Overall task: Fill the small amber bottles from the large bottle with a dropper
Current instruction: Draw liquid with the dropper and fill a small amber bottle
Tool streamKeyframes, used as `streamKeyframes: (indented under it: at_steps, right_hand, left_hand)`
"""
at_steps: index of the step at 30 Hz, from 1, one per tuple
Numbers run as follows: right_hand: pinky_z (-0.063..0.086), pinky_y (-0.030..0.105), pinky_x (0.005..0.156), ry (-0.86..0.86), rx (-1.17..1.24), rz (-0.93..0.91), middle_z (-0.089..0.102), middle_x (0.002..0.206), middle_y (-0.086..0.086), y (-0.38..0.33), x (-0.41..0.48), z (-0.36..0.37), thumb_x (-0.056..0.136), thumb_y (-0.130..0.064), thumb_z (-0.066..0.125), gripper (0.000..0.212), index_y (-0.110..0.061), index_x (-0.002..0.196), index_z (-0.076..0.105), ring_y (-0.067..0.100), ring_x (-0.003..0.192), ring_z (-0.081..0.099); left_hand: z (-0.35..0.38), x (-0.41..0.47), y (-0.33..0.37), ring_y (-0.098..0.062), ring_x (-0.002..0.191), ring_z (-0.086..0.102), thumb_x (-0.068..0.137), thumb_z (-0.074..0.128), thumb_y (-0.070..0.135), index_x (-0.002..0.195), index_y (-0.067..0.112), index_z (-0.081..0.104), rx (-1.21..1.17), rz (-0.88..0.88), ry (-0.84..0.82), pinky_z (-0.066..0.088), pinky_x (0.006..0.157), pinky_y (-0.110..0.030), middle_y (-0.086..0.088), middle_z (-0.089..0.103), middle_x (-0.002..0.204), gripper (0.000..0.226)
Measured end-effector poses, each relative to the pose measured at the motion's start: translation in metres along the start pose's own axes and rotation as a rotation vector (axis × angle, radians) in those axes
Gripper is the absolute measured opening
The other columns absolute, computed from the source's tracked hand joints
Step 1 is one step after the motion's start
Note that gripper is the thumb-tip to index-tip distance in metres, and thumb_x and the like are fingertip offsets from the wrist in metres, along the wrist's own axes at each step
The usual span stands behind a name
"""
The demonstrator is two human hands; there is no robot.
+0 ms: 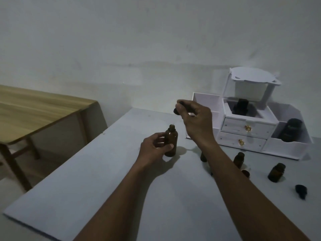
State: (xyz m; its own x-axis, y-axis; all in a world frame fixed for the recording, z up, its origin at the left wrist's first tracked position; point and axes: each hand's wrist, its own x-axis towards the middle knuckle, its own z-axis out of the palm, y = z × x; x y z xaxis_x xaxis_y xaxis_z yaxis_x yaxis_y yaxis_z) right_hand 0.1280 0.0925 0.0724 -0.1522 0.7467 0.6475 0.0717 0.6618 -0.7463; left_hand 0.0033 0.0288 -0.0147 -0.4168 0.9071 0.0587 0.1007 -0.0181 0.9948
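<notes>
Steadily now: my left hand (154, 147) grips the large bottle (171, 136) upright — my right hand (196, 119) pinches a dark cap (178, 106) above it — I'd keep the bottle planted.

The large amber bottle (171, 140) stands upright and uncapped, gripped by the left hand (152, 148). Just above it, the right hand (196, 122) pinches a black cap (176, 110). 3 small amber bottles (238, 159) stand upright to its right. A black dropper top (301, 191) lies farthest right.
</notes>
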Motion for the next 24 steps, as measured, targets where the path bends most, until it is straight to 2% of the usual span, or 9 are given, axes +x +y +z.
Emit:
streamKeyframes:
  at_steps: [2,5,8,12,14,19,24]
  right_hand:
    - [0.047,0.002,0.068,-0.039,-0.027,0.023,0.071,0.079,-0.017,0.006,-0.005,0.003,0.09,-0.025,0.07,0.018,-0.016,0.106,0.074,-0.007,0.078,0.069]
    - [0.046,0.001,0.069,-0.097,-0.071,0.072,0.075,0.087,-0.009,0.017,-0.01,0.006,0.09,-0.026,0.071,0.019,-0.016,0.106,0.075,-0.004,0.079,0.07]
    - [0.044,-0.002,0.069,-0.13,-0.126,0.1,0.072,0.095,-0.01,0.025,-0.015,0.009,0.089,-0.026,0.071,0.02,-0.017,0.106,0.075,-0.011,0.079,0.064]
    - [0.043,0.001,0.073,-0.151,-0.164,0.105,0.074,0.098,-0.008,0.029,-0.02,0.011,0.09,-0.026,0.069,0.019,-0.017,0.106,0.075,-0.011,0.079,0.061]
    - [0.044,0.001,0.073,-0.139,-0.167,0.101,0.075,0.098,-0.006,0.029,-0.02,0.011,0.09,-0.026,0.07,0.018,-0.017,0.104,0.076,-0.011,0.079,0.062]
    - [0.047,0.006,0.075,-0.12,-0.169,0.096,0.076,0.099,-0.003,0.03,-0.02,0.013,0.089,-0.026,0.071,0.02,-0.015,0.104,0.077,-0.003,0.082,0.065]
    - [0.047,0.006,0.073,-0.085,-0.172,0.094,0.076,0.094,-0.004,0.03,-0.019,0.015,0.088,-0.024,0.072,0.017,-0.014,0.1,0.078,-0.001,0.08,0.066]
  left_hand:
    - [-0.001,0.0,0.002,-0.017,0.108,0.062,0.083,0.083,0.015,0.126,0.025,0.064,0.034,0.017,-0.011,0.049,0.094,-0.034,0.004,0.067,0.116,0.048]
    - [-0.001,-0.001,0.001,-0.02,0.109,0.066,0.081,0.084,0.016,0.123,0.026,0.065,0.024,0.027,-0.009,0.052,0.098,-0.039,0.003,0.07,0.118,0.047]
    - [0.0,-0.003,0.0,-0.023,0.111,0.066,0.079,0.085,0.015,0.119,0.029,0.065,-0.018,0.023,-0.006,0.055,0.093,-0.038,0.001,0.071,0.119,0.046]
    - [0.001,-0.004,0.0,-0.026,0.113,0.066,0.078,0.086,0.02,0.125,0.026,0.066,-0.029,0.018,-0.004,0.053,0.101,-0.051,-0.001,0.071,0.123,0.051]
    - [0.001,-0.004,0.0,-0.026,0.114,0.066,0.077,0.086,0.021,0.126,0.025,0.066,-0.03,0.015,0.001,0.051,0.102,-0.054,-0.002,0.071,0.124,0.053]
    - [0.0,-0.004,0.002,-0.025,0.116,0.065,0.082,0.083,0.018,0.131,0.022,0.063,0.006,0.04,-0.016,0.051,0.104,-0.047,-0.003,0.068,0.129,0.053]
    - [0.001,-0.006,-0.001,-0.022,0.111,0.066,0.077,0.086,0.018,0.123,0.027,0.065,-0.022,0.029,-0.02,0.056,0.092,-0.037,0.002,0.07,0.123,0.052]
